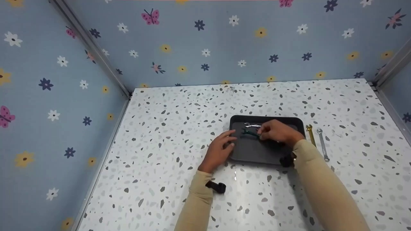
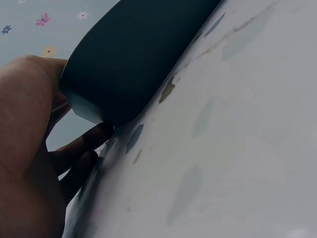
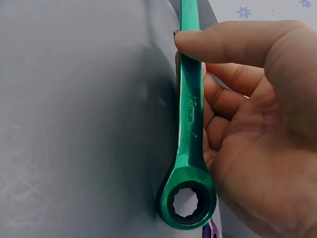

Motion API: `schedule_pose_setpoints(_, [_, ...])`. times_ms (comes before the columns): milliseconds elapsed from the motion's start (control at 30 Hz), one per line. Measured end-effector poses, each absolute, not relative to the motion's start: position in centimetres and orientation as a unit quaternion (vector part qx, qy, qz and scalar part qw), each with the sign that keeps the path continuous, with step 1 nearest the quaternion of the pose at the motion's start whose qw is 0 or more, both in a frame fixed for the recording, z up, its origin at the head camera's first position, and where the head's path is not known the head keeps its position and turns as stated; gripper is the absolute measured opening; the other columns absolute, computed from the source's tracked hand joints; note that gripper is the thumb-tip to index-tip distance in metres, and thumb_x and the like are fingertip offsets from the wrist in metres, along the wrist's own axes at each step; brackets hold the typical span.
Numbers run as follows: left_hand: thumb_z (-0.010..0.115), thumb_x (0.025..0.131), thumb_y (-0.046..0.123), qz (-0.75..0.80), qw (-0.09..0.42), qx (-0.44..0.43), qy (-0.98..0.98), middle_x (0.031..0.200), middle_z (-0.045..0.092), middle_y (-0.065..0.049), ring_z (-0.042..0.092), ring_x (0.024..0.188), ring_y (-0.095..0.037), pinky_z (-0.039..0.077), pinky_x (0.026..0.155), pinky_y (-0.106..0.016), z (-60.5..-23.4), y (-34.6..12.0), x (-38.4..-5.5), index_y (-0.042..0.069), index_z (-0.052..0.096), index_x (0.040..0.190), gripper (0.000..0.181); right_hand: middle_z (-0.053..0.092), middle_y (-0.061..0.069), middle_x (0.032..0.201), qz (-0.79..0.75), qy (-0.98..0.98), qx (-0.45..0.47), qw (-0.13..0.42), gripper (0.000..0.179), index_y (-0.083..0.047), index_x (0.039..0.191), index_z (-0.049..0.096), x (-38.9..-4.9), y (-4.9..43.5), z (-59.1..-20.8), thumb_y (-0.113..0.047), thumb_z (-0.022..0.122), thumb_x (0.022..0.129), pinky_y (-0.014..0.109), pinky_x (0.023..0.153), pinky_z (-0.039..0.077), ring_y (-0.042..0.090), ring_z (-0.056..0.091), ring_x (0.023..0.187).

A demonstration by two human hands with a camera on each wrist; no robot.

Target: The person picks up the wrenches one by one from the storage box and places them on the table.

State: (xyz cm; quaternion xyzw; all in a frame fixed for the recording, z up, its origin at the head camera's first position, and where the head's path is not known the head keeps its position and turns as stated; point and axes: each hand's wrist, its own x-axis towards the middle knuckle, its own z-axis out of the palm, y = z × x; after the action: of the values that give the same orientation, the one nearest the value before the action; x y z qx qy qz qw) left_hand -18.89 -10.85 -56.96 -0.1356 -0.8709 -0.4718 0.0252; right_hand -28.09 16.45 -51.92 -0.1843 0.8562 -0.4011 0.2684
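Note:
My right hand (image 1: 276, 131) pinches a green ratcheting combination wrench (image 3: 190, 119) between thumb and fingers, over the dark tray (image 1: 253, 152). Its open end points left, while the ring end shows large in the right wrist view. Just behind it in the tray lies a silver wrench (image 1: 252, 125), partly covered by the hand. A bit of a purple wrench (image 3: 213, 229) shows beneath the green one's ring end. At the tray's left side, my left hand (image 1: 220, 148) has its fingers spread, with fingertips right at the rim and outer wall.
Right of the tray, a gold wrench (image 1: 310, 134) and a silver double-ended wrench (image 1: 322, 144) lie on the speckled white table (image 1: 167, 134). Flower-patterned panels (image 1: 205, 38) stand at the back and sides. A small black camera (image 1: 218, 186) sits on the left wrist.

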Motion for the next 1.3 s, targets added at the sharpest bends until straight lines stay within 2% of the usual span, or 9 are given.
schedule_pose_setpoints(433, [0.062, 0.099, 0.018, -0.479, 0.021, -0.127, -0.869, 0.152, 0.048, 0.007, 0.037, 0.141, -0.008, 0.029, 0.118, -0.037, -56.94, -10.66, -18.9, 0.013, 0.069, 0.127, 0.029, 0.066, 0.005, 0.09, -0.408, 0.856, -0.187, 0.258, 0.016, -0.007, 0.102, 0.071, -27.92, 16.77, -51.79, -0.014, 0.072, 0.088, 0.032, 0.067, 0.046, 0.02, 0.056, 0.079])
schedule_pose_setpoints(700, [0.061, 0.1, 0.014, -0.476, 0.033, -0.147, -0.866, 0.15, 0.05, 0.006, 0.038, 0.141, -0.009, 0.03, 0.117, -0.033, -56.86, -10.84, -18.85, 0.009, 0.069, 0.125, 0.027, 0.067, 0.005, 0.09, -0.41, 0.855, -0.201, 0.245, 0.015, -0.005, 0.104, 0.072, -28.13, 16.89, -51.97, -0.012, 0.07, 0.091, 0.031, 0.064, 0.047, 0.018, 0.055, 0.076])
schedule_pose_setpoints(1300, [0.062, 0.099, 0.016, -0.479, 0.025, -0.132, -0.868, 0.151, 0.049, 0.007, 0.037, 0.141, -0.007, 0.028, 0.118, -0.033, -56.74, -10.86, -18.78, 0.011, 0.069, 0.126, 0.028, 0.066, 0.006, 0.095, -0.433, 0.852, -0.154, 0.25, 0.015, -0.009, 0.105, 0.071, -27.81, 16.75, -51.16, -0.014, 0.07, 0.091, 0.035, 0.07, 0.047, 0.023, 0.056, 0.083])
